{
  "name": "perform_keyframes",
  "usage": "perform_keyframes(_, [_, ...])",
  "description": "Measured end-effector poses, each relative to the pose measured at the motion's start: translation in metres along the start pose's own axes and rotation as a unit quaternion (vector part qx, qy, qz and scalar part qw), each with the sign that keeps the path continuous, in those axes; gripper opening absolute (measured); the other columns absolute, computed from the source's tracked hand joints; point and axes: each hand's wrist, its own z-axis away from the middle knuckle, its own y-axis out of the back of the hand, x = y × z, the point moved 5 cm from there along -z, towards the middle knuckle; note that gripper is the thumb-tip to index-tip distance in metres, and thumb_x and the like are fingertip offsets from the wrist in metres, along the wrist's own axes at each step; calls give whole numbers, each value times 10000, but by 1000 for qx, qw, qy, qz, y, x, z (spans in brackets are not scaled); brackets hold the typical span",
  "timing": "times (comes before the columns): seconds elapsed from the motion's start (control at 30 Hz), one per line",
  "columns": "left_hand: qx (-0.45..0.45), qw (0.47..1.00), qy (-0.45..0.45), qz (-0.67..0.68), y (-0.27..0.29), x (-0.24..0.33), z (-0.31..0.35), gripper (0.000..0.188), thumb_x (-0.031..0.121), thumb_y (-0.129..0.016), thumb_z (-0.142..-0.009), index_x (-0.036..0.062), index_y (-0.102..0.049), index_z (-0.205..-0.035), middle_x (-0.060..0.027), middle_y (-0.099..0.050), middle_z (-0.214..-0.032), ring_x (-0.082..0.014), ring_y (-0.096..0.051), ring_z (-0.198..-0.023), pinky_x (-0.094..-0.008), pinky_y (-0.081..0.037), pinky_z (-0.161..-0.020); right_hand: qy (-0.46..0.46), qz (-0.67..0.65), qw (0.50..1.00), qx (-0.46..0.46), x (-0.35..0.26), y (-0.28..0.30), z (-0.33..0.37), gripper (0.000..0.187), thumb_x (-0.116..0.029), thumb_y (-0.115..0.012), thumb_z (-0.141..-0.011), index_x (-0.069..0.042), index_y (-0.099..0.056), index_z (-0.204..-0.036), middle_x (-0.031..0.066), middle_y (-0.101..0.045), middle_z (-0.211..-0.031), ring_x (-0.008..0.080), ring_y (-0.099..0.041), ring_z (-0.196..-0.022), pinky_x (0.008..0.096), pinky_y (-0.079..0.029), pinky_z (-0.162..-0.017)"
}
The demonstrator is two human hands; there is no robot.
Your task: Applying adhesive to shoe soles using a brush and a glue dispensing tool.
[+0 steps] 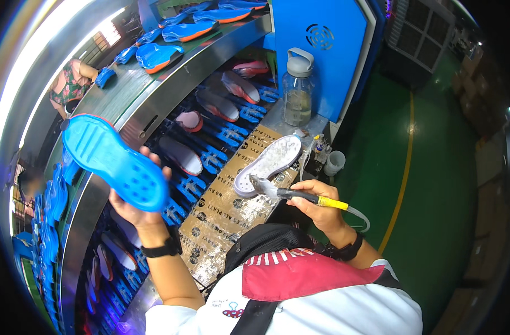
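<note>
My left hand (133, 211) grips a blue shoe sole (112, 159) at its edge, raised at the left with the ridged, dimpled face in view. Pinched in my right hand (324, 216) is a glue brush (299, 195) with a black handle, a yellow section and a clear tube bending away behind it. Its pale, flat bristles are over the near end of a white, shoe-shaped piece (274, 161) that has lumpy whitish stuff on it. I cannot tell whether the bristles touch it. This piece lies on glue-smeared cardboard (213, 204).
A conveyor (154, 92) with blue and orange soles (189, 31) curves along the left. Below it, shoe uppers (179, 155) sit on blue racks (214, 159). A water bottle (297, 92) and a white cup (334, 163) stand beyond the cardboard. Another person (70, 84) is at far left.
</note>
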Motion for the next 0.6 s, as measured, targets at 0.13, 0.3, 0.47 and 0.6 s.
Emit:
perform_keyframes(0.13, [141,986,87,-21,17,-55,43,753,608,-460,-858,-14,-453,-1284,-234,-545,-1202,-407,-580,-1039,-574,-481,-879,31,-41,998,-20,-28,-17,-13,112,-23,-660,-789,23,-621,-883,70,-675,-796,84,-638,-721,224,-508,-644])
perform_keyframes(0.3, [211,965,153,21,25,-114,83,878,691,-567,-754,23,-427,-1306,-207,-558,-1199,-390,-583,-1054,-548,-497,-875,229,60,968,-82,-76,-61,-30,149,-18,-706,-704,-24,-617,-823,59,-599,-657,121,-564,-530,261,-437,-494])
perform_keyframes(0.47, [210,957,197,-29,38,-138,123,817,520,-719,-736,67,-415,-1345,-85,-554,-1266,-235,-543,-1150,-420,-445,-995,389,214,896,-22,-100,-93,-42,252,-7,-731,-646,-16,-592,-857,92,-598,-669,240,-589,-561,312,-464,-510])
perform_keyframes(0.6, [234,948,202,-79,25,-139,131,786,521,-726,-719,83,-457,-1314,-78,-553,-1268,-223,-541,-1150,-403,-458,-984,413,280,866,-27,-93,-114,-34,275,-8,-751,-639,-4,-607,-873,102,-612,-700,261,-619,-637,333,-499,-567])
